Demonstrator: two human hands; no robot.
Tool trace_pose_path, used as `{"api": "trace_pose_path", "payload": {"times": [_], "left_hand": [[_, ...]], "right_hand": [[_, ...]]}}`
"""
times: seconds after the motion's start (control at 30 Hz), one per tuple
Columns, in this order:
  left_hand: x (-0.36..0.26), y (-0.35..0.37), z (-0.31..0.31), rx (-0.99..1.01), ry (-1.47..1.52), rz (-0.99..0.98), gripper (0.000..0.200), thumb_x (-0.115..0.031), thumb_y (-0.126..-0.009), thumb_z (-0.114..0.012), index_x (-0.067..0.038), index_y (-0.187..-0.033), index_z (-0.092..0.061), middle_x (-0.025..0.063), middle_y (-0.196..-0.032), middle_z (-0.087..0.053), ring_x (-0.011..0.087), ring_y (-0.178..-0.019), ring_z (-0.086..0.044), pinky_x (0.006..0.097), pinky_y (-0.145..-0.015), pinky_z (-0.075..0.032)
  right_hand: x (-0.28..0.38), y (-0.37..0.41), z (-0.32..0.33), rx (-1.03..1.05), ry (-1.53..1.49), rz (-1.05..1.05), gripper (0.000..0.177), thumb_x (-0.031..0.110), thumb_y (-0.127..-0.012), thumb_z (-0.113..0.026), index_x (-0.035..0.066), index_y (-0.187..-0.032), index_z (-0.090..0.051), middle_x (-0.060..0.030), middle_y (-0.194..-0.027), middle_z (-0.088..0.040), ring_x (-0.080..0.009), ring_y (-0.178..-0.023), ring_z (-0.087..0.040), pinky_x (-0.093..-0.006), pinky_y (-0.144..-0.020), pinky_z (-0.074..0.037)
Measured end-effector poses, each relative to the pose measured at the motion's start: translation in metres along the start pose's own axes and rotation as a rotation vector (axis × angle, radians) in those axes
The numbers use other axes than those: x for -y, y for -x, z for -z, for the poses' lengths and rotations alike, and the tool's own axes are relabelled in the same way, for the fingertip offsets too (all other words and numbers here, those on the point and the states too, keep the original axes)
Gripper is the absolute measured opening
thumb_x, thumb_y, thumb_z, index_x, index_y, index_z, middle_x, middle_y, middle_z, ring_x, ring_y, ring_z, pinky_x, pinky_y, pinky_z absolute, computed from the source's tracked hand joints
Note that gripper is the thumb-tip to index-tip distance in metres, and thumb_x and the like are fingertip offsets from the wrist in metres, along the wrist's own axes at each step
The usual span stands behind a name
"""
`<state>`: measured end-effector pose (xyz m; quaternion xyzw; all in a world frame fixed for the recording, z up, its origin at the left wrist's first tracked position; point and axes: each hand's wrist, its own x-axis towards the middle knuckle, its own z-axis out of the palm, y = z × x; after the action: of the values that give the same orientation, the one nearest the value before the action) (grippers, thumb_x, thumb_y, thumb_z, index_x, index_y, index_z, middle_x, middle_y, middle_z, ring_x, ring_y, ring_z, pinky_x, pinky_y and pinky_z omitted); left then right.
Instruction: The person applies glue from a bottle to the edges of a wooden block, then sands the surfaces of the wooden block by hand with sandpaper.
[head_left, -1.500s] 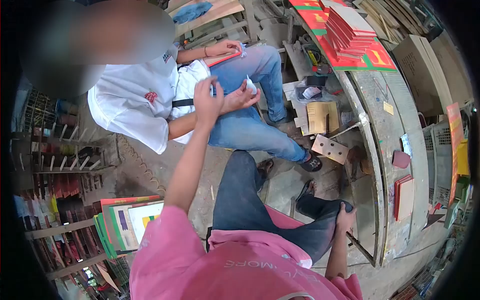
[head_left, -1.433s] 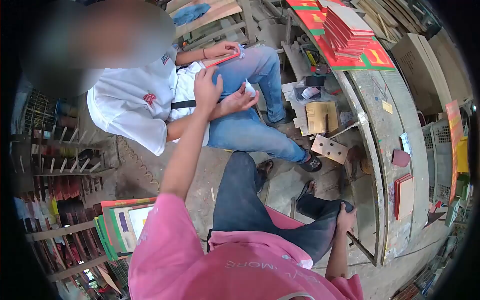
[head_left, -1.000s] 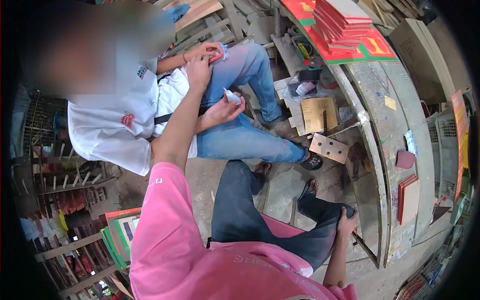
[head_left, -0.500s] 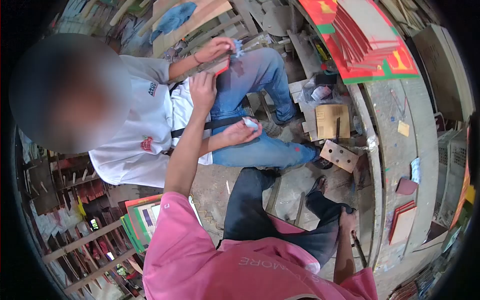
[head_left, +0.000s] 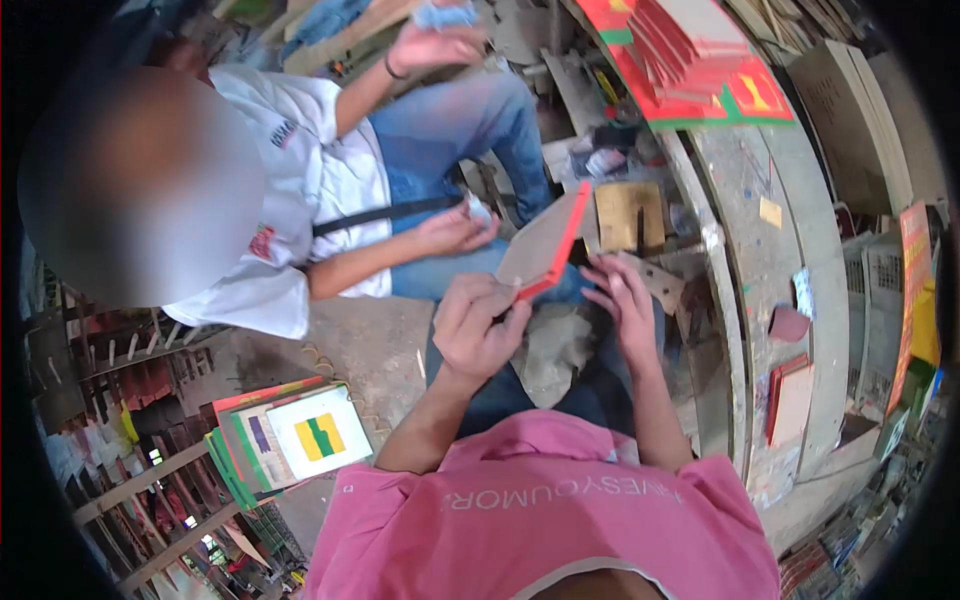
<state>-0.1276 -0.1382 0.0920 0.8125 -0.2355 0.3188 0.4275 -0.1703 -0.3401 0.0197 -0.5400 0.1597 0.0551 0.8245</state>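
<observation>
My left hand [head_left: 482,325] grips the lower corner of a thin, flat board [head_left: 540,245] with a grey-brown face and bright red edges. The board is held tilted above my lap. To its right, my right hand [head_left: 628,300] is raised with fingers apart and nothing in it, close to the board's red edge but not touching it. A co-worker in a white shirt [head_left: 345,180] sits across from me. One of that person's hands [head_left: 455,232] holds a pale crumpled cloth [head_left: 480,210]; the other, blurred, holds a bluish cloth [head_left: 445,16].
A stack of red-edged boards [head_left: 690,50] stands on a red and green sheet at the upper right. Along the workbench [head_left: 745,230] lie sandpaper-like pieces [head_left: 788,322] and more red-edged boards [head_left: 790,400]. Coloured panels [head_left: 320,440] are piled at lower left.
My left hand has drawn the red-edged board from the co-worker's lap toward me. My right hand has come up from beside my right leg to near the board. The co-worker's upper hand has lifted away.
</observation>
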Motion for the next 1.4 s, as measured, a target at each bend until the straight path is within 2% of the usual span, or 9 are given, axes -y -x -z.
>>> {"api": "trace_pose_path", "payload": {"times": [0.27,0.37,0.57,0.8,0.83,0.9,1.13,1.33,1.4], "left_hand": [[-0.062,0.095,0.021,0.041,0.279,0.138,0.029,0.005,-0.069,-0.077,0.000,-0.093,-0.061,0.0125,-0.087,-0.059,0.0241,-0.078,-0.060,0.0312,-0.064,-0.048],[-0.066,0.109,0.035,0.116,0.473,0.190,0.059,-0.006,-0.067,-0.081,-0.006,-0.120,-0.054,0.0164,-0.115,-0.054,0.0302,-0.104,-0.055,0.0397,-0.088,-0.045],[-0.062,0.127,0.069,0.164,0.467,0.174,0.054,-0.017,-0.074,-0.077,-0.015,-0.122,-0.053,0.0200,-0.135,-0.041,0.0359,-0.124,-0.040,0.0464,-0.101,-0.034],[-0.062,0.150,0.087,0.036,0.469,0.247,0.046,-0.019,-0.073,-0.079,-0.018,-0.112,-0.055,0.0202,-0.138,-0.041,0.0387,-0.128,-0.036,0.0485,-0.101,-0.032],[-0.062,0.150,0.089,0.029,0.472,0.252,0.046,-0.019,-0.073,-0.079,-0.018,-0.112,-0.055,0.0202,-0.138,-0.041,0.0387,-0.128,-0.036,0.0485,-0.101,-0.032],[-0.063,0.150,0.092,0.055,0.468,0.226,0.050,-0.010,-0.077,-0.075,-0.018,-0.117,-0.046,0.0254,-0.141,-0.033,0.0351,-0.127,-0.039,0.0446,-0.103,-0.033],[-0.055,0.139,0.094,-0.054,0.491,0.115,0.047,-0.017,-0.075,-0.078,-0.018,-0.113,-0.052,0.0213,-0.140,-0.035,0.0403,-0.131,-0.035,0.0517,-0.105,-0.030],[-0.053,0.132,0.117,0.057,0.555,0.215,0.048,-0.009,-0.072,-0.074,-0.018,-0.114,-0.051,0.0224,-0.143,-0.033,0.0452,-0.135,-0.030,0.0551,-0.108,-0.025],[-0.047,0.135,0.121,0.117,0.520,0.195,0.053,-0.006,-0.070,-0.071,-0.017,-0.117,-0.048,0.0245,-0.145,-0.030,0.0476,-0.138,-0.024,0.0576,-0.111,-0.017]], "right_hand": [[-0.001,0.043,-0.038,0.318,-0.099,0.126,0.070,0.056,-0.091,-0.051,-0.001,-0.131,-0.044,-0.0152,-0.113,-0.059,-0.0234,-0.104,-0.058,-0.0365,-0.092,-0.046],[-0.026,0.065,-0.056,0.273,-0.100,0.032,0.041,0.041,-0.096,-0.050,0.003,-0.111,-0.056,-0.0036,-0.091,-0.055,-0.0116,-0.087,-0.053,-0.0264,-0.080,-0.044],[-0.074,0.099,-0.105,0.262,-0.507,-0.265,0.040,0.044,-0.098,-0.048,0.005,-0.105,-0.056,-0.0017,-0.088,-0.054,-0.0107,-0.080,-0.052,-0.0245,-0.073,-0.044],[-0.085,0.117,-0.146,0.168,-0.343,-0.375,0.044,0.049,-0.098,-0.046,0.007,-0.108,-0.055,0.0005,-0.088,-0.051,-0.0070,-0.076,-0.049,-0.0228,-0.067,-0.043],[-0.080,0.120,-0.150,0.167,-0.334,-0.378,0.044,0.049,-0.098,-0.046,0.007,-0.108,-0.055,0.0005,-0.088,-0.051,-0.0070,-0.076,-0.049,-0.0228,-0.067,-0.043],[-0.070,0.128,-0.158,0.168,-1.150,-0.710,0.046,0.052,-0.097,-0.047,0.013,-0.121,-0.048,0.0022,-0.100,-0.045,-0.0091,-0.093,-0.046,-0.0254,-0.082,-0.040],[-0.066,0.122,-0.173,0.252,-0.680,-0.407,0.040,0.050,-0.098,-0.046,0.011,-0.101,-0.053,0.0025,-0.084,-0.045,-0.0061,-0.076,-0.045,-0.0231,-0.067,-0.040],[-0.092,0.116,-0.182,0.444,-1.020,-0.341,0.039,0.049,-0.099,-0.046,0.012,-0.109,-0.052,0.0023,-0.092,-0.046,-0.0065,-0.084,-0.048,-0.0234,-0.075,-0.041],[-0.097,0.118,-0.181,0.308,-1.286,-0.585,0.042,0.047,-0.100,-0.045,0.011,-0.122,-0.049,0.0007,-0.104,-0.049,-0.0086,-0.097,-0.051,-0.0243,-0.085,-0.042]]}}
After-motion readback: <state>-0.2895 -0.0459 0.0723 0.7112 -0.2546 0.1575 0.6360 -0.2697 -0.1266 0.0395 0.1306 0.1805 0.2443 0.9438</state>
